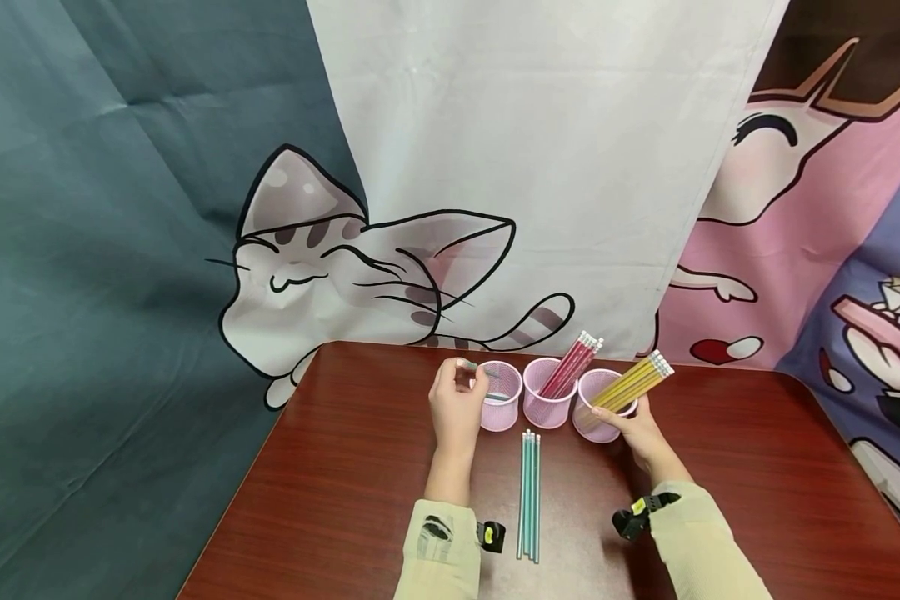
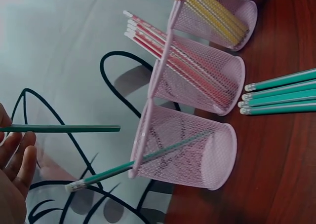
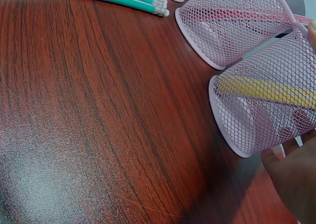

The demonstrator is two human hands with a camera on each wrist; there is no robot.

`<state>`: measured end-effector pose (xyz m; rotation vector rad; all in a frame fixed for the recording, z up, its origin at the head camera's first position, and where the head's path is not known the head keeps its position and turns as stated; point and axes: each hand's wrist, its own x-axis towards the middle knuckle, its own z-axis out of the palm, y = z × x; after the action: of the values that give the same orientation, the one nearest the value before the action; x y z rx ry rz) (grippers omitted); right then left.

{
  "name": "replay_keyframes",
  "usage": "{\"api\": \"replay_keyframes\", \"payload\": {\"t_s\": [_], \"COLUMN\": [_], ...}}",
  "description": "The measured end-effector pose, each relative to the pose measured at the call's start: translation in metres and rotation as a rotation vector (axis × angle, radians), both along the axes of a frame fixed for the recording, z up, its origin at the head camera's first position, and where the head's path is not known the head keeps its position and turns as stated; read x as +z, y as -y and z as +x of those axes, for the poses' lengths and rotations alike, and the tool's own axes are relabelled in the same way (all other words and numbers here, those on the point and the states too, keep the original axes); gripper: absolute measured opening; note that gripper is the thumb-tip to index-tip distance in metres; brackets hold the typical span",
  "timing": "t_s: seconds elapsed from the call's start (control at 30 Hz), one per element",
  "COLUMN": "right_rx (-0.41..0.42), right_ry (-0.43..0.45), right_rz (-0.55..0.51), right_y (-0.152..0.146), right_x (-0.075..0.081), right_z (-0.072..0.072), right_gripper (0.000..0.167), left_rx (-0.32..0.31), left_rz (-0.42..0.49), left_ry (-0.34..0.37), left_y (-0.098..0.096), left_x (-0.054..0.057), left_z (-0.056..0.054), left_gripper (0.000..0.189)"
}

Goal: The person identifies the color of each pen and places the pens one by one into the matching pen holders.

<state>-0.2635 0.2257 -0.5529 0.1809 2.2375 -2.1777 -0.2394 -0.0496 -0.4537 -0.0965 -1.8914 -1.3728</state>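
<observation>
My left hand [image 1: 456, 412] pinches a green pencil [image 2: 74, 129] just over the mouth of the left pink mesh pencil cup [image 1: 499, 418]. One green pencil [image 2: 111, 172] with a white eraser end leans inside that cup. At the other end of the row, my right hand [image 1: 645, 435] grips the right pink mesh cup [image 3: 247, 128], its thumb at the rim and its fingers round the outer side. A bundle of yellow pencils [image 1: 633, 385] slants out of this cup. Between the two, the middle pink cup [image 1: 547, 412] holds several red pencils [image 1: 572, 364].
Several green pencils [image 1: 529, 500] lie side by side on the brown wooden table [image 1: 330, 500], in front of the cups and between my forearms. Behind the table's far edge hangs a cloth backdrop [image 1: 555, 150] with a cartoon cat.
</observation>
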Motion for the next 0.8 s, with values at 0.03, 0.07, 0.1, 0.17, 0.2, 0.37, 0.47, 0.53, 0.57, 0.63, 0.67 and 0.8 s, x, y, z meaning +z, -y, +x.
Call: {"api": "replay_keyframes", "payload": {"t_s": [0.03, 0.07, 0.1, 0.17, 0.2, 0.37, 0.47, 0.53, 0.57, 0.63, 0.67, 0.8], "right_rx": [0.003, 0.005, 0.008, 0.007, 0.006, 0.011, 0.017, 0.019, 0.02, 0.021, 0.021, 0.017], "right_ry": [0.0, -0.001, -0.003, -0.003, -0.004, 0.003, 0.007, 0.011, 0.012, 0.017, 0.019, 0.021], "right_rz": [0.001, 0.0, 0.004, 0.004, 0.005, 0.011, 0.021, 0.024, 0.024, 0.023, 0.023, 0.019], "right_y": [0.0, 0.0, 0.0, 0.001, 0.001, 0.0, -0.001, -0.001, -0.001, -0.001, -0.001, 0.0], "right_x": [0.0, 0.0, 0.0, 0.0, 0.0, 0.0, 0.001, 0.002, 0.002, 0.002, 0.003, 0.002], "right_z": [0.0, 0.0, 0.0, 0.0, 0.0, 0.0, 0.001, 0.001, 0.001, 0.001, 0.001, 0.002], "right_gripper": [0.081, 0.081, 0.081, 0.08, 0.08, 0.079, 0.08, 0.081, 0.081, 0.082, 0.082, 0.082], "left_rx": [-0.007, -0.017, -0.023, -0.037, -0.041, -0.053, -0.057, -0.059, -0.06, -0.06, -0.057, -0.055], "left_rz": [0.01, 0.02, 0.027, 0.037, 0.041, 0.053, 0.055, 0.056, 0.057, 0.055, 0.051, 0.05], "left_ry": [0.0, 0.004, 0.014, 0.032, 0.043, 0.064, 0.076, 0.097, 0.107, 0.128, 0.14, 0.16], "left_y": [0.0, 0.0, 0.0, 0.0, 0.0, -0.001, -0.002, -0.002, -0.003, -0.003, -0.004, -0.005], "left_x": [-0.002, -0.004, -0.006, -0.012, -0.014, -0.027, -0.033, -0.037, -0.038, -0.042, -0.044, -0.053], "left_z": [0.0, 0.0, 0.0, 0.0, 0.0, 0.001, 0.002, 0.002, 0.002, 0.003, 0.003, 0.005], "left_gripper": [0.011, 0.011, 0.011, 0.012, 0.012, 0.014, 0.016, 0.017, 0.017, 0.018, 0.018, 0.018]}}
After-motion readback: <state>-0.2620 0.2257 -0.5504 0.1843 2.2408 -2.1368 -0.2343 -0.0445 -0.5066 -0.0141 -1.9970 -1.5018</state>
